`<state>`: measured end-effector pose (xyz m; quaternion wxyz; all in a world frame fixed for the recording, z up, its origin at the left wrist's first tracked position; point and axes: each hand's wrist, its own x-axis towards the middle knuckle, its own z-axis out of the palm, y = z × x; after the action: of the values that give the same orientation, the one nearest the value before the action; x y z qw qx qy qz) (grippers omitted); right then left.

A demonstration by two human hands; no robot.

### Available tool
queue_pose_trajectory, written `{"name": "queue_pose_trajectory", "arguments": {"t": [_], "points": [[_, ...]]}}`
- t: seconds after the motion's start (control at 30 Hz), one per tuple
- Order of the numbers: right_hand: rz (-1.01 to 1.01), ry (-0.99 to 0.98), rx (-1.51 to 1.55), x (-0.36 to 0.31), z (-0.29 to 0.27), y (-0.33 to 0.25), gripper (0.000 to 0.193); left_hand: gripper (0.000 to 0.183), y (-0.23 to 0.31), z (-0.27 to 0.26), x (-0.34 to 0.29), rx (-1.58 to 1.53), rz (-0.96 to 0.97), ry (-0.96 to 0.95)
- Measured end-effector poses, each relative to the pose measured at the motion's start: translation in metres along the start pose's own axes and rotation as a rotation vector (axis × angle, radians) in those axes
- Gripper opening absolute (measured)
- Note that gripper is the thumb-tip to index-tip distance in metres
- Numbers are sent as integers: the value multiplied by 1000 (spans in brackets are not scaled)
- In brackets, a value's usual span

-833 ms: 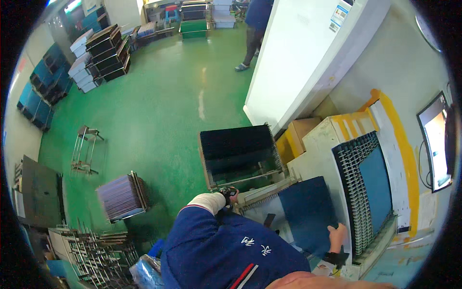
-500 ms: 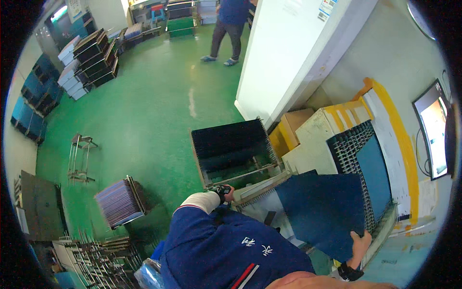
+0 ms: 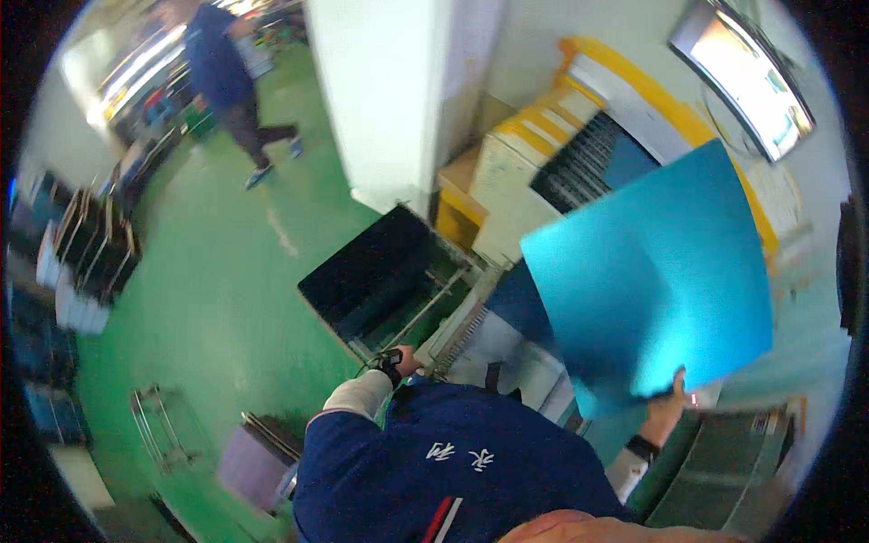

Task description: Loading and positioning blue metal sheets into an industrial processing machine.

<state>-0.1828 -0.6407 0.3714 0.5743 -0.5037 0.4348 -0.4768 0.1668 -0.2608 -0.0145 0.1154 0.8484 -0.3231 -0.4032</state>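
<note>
My right hand (image 3: 668,403) is closed on the lower edge of a large, thin blue sheet (image 3: 656,271), thumb over its face. The sheet stands raised and tilted, shining bright where light strikes it. Beneath its left edge lies a darker blue sheet (image 3: 525,303) on the pale machine bed (image 3: 507,348). My left hand (image 3: 409,360) is at the near end of the bed's toothed rail (image 3: 462,330), beside the metal rack (image 3: 421,312); its fingers are too small and blurred to read. The rack holds dark panels (image 3: 367,281).
Behind the raised sheet is a cream machine (image 3: 511,176) with a dark roller opening and yellow tape. A screen (image 3: 747,77) hangs on the right wall. A white pillar (image 3: 385,100) rises beyond the rack. Another person (image 3: 222,68) is at the far left. More racks (image 3: 95,240) stand left.
My right hand has lifted the blue sheet off the machine bed and tilted it up. The view has turned to the right. The other person has changed stance and place.
</note>
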Motion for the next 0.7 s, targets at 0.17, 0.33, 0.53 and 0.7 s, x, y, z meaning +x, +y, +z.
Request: {"name": "queue_pose_trajectory", "arguments": {"t": [0.17,0.33,0.53,0.7], "points": [[52,39,120,-15,8,48,27,60,-11,5,13,-23,-82,34],[363,-72,661,-10,1,99,27,64,-42,32,43,99,-6,24],[188,-1,370,-6,-3,152,19,64,-45,28,47,262,114,81],[160,-22,482,-14,18,114,17,63,-10,-7,6,173,-11,9]]}}
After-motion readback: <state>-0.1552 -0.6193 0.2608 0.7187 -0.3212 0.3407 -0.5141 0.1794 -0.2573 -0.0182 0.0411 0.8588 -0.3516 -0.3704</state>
